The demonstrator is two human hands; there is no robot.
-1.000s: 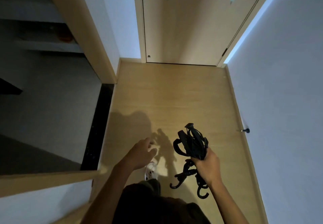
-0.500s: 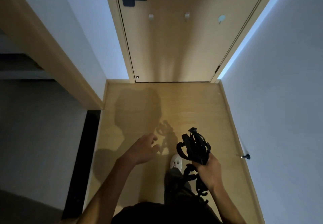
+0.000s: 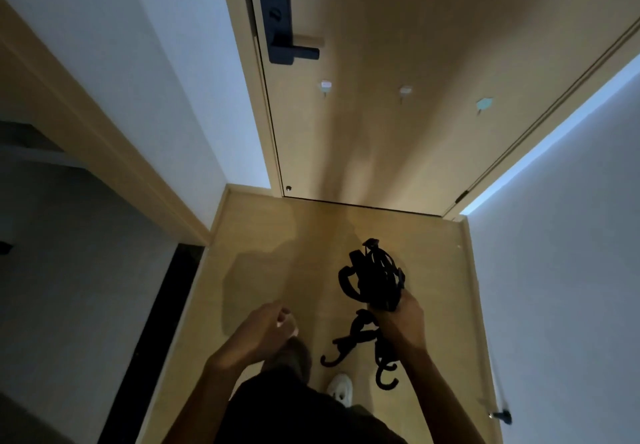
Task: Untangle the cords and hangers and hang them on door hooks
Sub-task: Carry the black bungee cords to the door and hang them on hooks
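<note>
Your left hand (image 3: 266,326): low, fingers loosely curled, holding nothing. Just right of it, the black tangled bundle of cords and plastic hangers (image 3: 375,281) is gripped round its middle by your right hand (image 3: 403,322), hook ends dangling below. Three small pale door hooks (image 3: 404,91) on the tan wooden door (image 3: 415,149), well apart from the bundle.

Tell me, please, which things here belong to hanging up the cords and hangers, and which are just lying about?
For the job:
black tangle of cords and hangers, gripped by the right hand
left hand, holding nothing
left door hook, middle door hook, right door hook
door

Just there:
door handle
white shoe
doorstop
</note>
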